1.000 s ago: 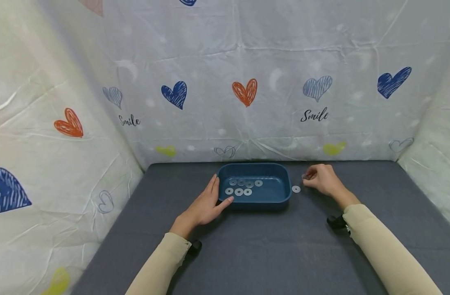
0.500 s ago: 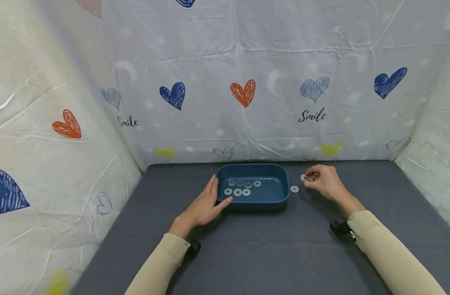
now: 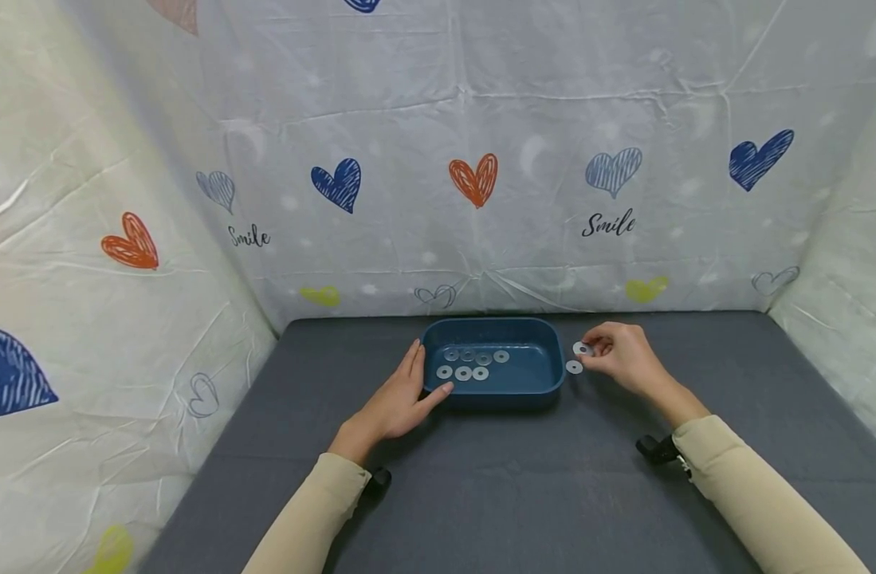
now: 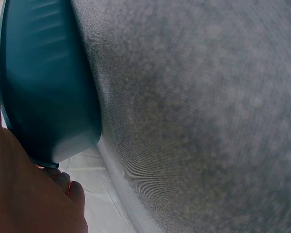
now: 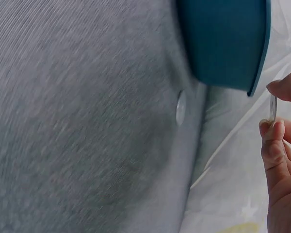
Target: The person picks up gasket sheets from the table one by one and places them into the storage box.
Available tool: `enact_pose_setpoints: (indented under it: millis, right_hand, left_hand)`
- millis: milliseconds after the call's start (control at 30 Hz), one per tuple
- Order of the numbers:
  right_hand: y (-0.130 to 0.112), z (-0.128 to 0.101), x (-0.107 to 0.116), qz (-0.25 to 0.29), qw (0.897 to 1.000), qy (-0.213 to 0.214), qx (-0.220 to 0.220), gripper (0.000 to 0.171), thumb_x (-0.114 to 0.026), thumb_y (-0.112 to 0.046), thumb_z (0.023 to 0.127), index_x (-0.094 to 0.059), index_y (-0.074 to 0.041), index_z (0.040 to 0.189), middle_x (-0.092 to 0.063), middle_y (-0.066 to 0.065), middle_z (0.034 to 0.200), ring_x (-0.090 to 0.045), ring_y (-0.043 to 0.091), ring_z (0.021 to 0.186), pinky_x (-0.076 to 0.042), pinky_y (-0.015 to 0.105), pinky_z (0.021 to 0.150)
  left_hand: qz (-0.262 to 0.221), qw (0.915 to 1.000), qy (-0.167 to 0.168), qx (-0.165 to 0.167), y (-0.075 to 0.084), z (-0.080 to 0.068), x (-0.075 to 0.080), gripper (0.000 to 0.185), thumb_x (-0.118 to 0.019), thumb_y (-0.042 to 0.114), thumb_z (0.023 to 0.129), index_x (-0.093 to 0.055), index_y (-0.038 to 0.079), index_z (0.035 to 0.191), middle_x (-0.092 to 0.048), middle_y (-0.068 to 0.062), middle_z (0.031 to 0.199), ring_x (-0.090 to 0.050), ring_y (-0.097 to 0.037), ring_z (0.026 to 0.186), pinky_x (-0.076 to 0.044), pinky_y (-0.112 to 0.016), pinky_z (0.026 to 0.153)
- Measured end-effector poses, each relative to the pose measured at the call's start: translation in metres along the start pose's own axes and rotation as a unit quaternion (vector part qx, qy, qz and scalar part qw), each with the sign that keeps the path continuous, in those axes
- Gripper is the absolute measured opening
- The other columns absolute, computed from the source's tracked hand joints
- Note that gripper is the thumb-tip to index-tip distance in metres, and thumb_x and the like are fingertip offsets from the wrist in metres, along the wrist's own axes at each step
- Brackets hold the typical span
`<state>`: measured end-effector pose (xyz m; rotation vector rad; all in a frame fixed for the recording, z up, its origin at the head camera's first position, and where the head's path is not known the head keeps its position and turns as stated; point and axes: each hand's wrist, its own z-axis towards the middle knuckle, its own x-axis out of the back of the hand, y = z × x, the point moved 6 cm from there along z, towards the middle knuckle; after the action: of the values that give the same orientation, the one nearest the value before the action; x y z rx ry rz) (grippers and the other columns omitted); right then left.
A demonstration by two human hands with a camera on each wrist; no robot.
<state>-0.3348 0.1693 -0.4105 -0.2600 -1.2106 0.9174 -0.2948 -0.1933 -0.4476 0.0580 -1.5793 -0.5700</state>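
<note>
My left hand (image 3: 393, 405) rests against the left end of a blue tray (image 3: 524, 384), its fingers along the side wall and its thumb on the front rim. Just right of the tray, my right hand (image 3: 626, 359) pinches a flat metal washer (image 3: 581, 348) between thumb and fingertips, held above the cloth. In the right wrist view that washer (image 5: 273, 108) shows edge-on. Below it a second washer (image 3: 574, 367) lies on the cloth close to the tray's right wall. Several washers (image 3: 463, 373) lie flat inside the tray, in two rough rows toward its left half.
A dark grey cloth (image 3: 509, 486) covers the table. Behind it and at both sides hang white curtains (image 3: 409, 231) printed with hearts, the back one meeting the table's far edge right behind the tray. Dark wrist cameras (image 3: 656, 449) sit under both cuffs.
The washer in my right fingers has come into fuller view and moved left, closer to the tray's right end. The left hand and the tray stay in place.
</note>
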Motion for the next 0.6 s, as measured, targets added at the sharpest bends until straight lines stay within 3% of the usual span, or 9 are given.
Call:
enact_pose_setpoints:
  millis: [600]
  right_hand:
    - [-0.037, 0.017, -0.020, 0.016, 0.999, -0.014, 0.043, 0.019, -0.082, -0.008, 0.086, -0.076, 0.001, 0.102, -0.068, 0.007, 0.088, -0.063, 0.014, 0.072, -0.055, 0.030, 0.066]
  left_hand:
    - [0.002, 1.0000, 0.003, -0.003, -0.001, 0.001, -0.002, 0.104, -0.032, 0.077, 0.098, -0.001, 0.003, 0.164, 0.003, -0.015, 0.172, -0.012, -0.032, 0.157, -0.022, -0.052, 0.123]
